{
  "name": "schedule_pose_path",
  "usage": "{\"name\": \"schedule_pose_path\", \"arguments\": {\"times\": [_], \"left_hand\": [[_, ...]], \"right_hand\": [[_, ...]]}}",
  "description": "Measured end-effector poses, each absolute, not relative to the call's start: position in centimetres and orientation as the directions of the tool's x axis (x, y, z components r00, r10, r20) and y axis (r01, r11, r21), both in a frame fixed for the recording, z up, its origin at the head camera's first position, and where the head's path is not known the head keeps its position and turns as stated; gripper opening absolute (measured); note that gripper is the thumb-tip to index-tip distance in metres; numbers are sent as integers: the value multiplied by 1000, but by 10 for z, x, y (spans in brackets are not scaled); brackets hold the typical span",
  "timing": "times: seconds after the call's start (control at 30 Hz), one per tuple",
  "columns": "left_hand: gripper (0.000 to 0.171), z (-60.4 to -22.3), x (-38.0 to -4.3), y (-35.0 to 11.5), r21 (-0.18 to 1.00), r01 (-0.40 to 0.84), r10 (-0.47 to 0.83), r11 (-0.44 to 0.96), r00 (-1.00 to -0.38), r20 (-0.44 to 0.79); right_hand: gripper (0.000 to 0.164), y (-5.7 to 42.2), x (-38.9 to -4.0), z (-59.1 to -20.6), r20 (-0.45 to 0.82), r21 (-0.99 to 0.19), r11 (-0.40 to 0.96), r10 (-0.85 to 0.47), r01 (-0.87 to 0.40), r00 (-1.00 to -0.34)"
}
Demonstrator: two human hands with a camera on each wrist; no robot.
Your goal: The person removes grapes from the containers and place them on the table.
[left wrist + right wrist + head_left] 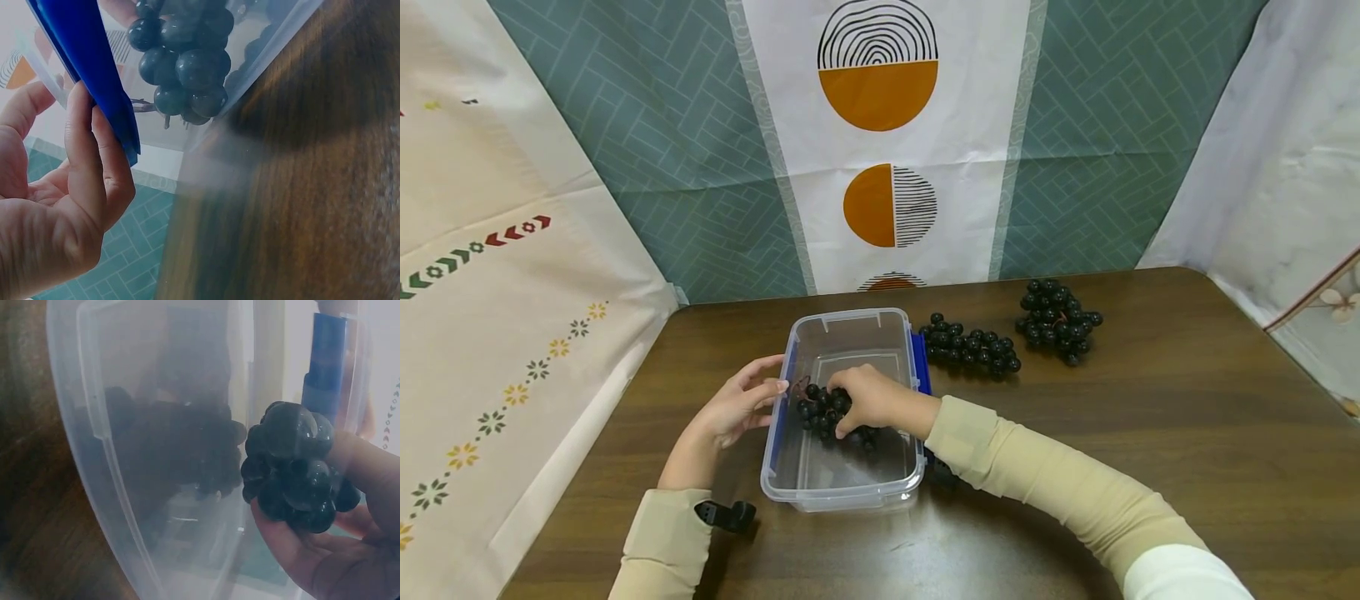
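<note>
A clear plastic container (823, 497) with blue side clips stands on the table, its top uncovered. My right hand (872, 400) reaches inside and grips a bunch of dark grapes (822, 410), thumb and fingers around it. In the right wrist view the round grapes (294, 469) sit between the thumb and fingers. My left hand (741, 404) holds the container's left side at the rim, thumb on top. The left wrist view shows its fingers against the blue clip (103, 81), with grapes (187, 69) visible through the clear wall.
Right of the container lies a second bunch of dark grapes (973, 350), and farther right a third bunch (1060, 321). The brown wooden table (1150, 433) backs onto a patterned cloth (700, 167). A black strap (726, 517) is at the left wrist.
</note>
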State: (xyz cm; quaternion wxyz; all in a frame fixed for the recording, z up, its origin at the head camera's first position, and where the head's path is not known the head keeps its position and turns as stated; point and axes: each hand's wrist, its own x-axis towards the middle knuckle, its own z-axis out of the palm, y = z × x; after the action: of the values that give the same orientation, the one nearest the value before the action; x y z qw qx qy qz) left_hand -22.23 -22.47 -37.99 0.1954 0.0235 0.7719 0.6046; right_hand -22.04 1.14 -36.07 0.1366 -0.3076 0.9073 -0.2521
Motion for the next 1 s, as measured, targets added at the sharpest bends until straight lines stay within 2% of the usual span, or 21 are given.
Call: {"name": "schedule_pose_path", "arguments": {"times": [0.4, 1.0], "left_hand": [[62, -379, -223, -226, 944, -206, 276, 257, -921, -275], [63, -378, -221, -225, 942, -201, 276, 270, -921, -276]], "right_hand": [[59, 15, -218, -354, 15, -602, 599, -652, -528, -758], [55, 26, -213, -342, 70, -651, 552, -639, -521, -766]]}}
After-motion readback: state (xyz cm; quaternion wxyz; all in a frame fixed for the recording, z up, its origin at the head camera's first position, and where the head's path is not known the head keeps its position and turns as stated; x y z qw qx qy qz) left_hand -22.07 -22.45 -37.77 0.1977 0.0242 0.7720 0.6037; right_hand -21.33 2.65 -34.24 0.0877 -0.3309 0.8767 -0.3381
